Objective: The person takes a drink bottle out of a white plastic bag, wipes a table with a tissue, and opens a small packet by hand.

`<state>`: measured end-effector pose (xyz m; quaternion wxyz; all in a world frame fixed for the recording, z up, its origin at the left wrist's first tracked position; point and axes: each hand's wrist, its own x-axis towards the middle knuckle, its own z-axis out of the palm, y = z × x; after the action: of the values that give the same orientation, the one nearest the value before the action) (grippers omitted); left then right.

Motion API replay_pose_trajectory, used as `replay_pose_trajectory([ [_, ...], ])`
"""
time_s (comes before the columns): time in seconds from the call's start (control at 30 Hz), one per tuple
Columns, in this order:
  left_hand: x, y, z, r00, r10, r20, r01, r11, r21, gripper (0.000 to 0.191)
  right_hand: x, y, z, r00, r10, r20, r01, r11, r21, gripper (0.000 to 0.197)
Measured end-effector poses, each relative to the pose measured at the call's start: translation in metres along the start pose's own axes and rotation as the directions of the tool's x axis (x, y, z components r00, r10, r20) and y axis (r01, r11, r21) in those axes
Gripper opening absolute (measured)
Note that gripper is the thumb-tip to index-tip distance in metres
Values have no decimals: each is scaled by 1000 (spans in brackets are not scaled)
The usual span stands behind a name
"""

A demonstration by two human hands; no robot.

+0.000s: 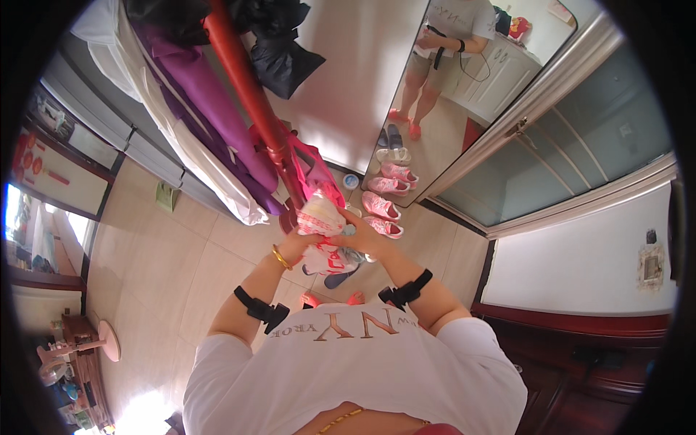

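Both hands grip a crumpled bundle of plastic bags [321,215], white with red print, held out in front of my chest. My left hand [298,246] presses on its left side, thumb across the front. My right hand [365,238] closes around the right side, where a greyish part of the bundle shows near the thumb. Just beyond the bundle hangs a bright pink bag [312,166] by a red wooden coat stand [253,109]. The bundle partly covers the foot of the stand and some footwear on the floor.
White and purple garments [217,125] and black bags [283,60] hang from the stand. Pink sneakers [380,205] and dark slippers [340,278] lie on the tiled floor [163,255]. A tall mirror [435,141] stands beside a glass sliding door [576,141]. A pink fan [109,341] is at lower left.
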<state>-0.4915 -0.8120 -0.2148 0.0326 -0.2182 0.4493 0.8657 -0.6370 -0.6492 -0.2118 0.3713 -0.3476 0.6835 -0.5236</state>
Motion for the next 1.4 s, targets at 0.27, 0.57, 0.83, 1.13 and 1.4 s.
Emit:
replay_pose_trajectory([
  [0.27, 2, -7, -81, 987, 144, -69, -132, 978, 158, 48, 64, -12, 48, 956, 257, 141, -242, 963, -114, 68],
  [0.57, -118, -124, -171, 687, 169, -707, 74, 952, 298, 46, 187, 80, 2, 965, 208, -158, -235, 431, -871, 34],
  [0.83, -177, -235, -22, 310, -343, -887, -31, 929, -370, 39, 307, 115, 50, 981, 137, 139, 79, 372, -925, 19],
  [1.13, -215, -331, 110, 21, -603, -798, -205, 778, -594, 44, 283, 192, 109, 895, 405, 188, -44, 499, -865, 53],
  [1.4, -212, -325, 54, 131, -549, -825, -228, 794, -564, 44, 340, 233, 21, 930, 81, 358, 264, 528, -807, 26],
])
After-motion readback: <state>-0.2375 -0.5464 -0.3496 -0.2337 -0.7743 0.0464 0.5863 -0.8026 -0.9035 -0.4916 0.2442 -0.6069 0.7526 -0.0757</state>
